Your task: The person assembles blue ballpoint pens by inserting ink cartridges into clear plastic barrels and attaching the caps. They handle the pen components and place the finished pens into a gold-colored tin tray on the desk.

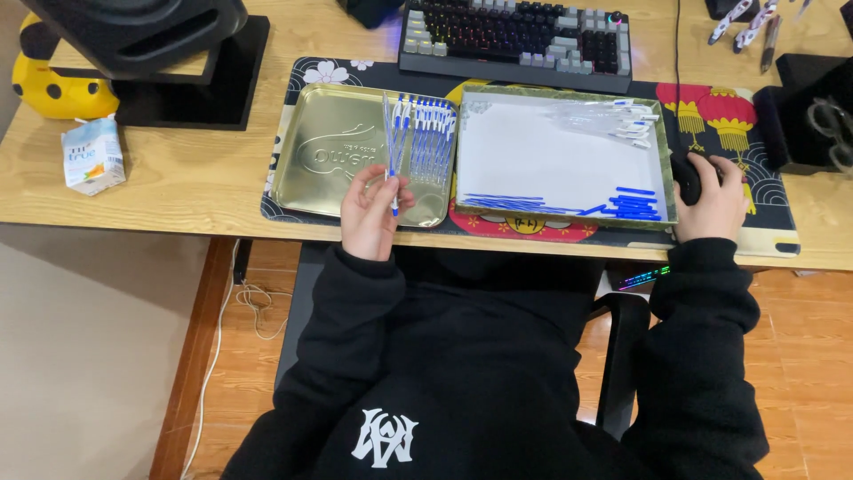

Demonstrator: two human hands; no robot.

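My left hand (pixel 371 212) is closed on a clear pen with a blue tip and cap (pixel 393 151), held upright over the near edge of a gold metal tray (pixel 329 156). Several more assembled blue pens (pixel 431 138) lie in a row at that tray's right side. My right hand (pixel 711 200) rests on a black computer mouse (pixel 687 178). Between my hands sits a white-lined box lid (pixel 551 151) with clear pen barrels (pixel 604 120) at its far right corner and blue refills and caps (pixel 613 204) along its near edge.
A patterned desk mat (pixel 746 133) lies under both trays. A keyboard (pixel 515 36) sits behind them. At left are a small drink carton (pixel 93 156), a yellow spotted toy (pixel 53 84) and a black monitor stand (pixel 195 80). A black holder (pixel 813 124) stands at right.
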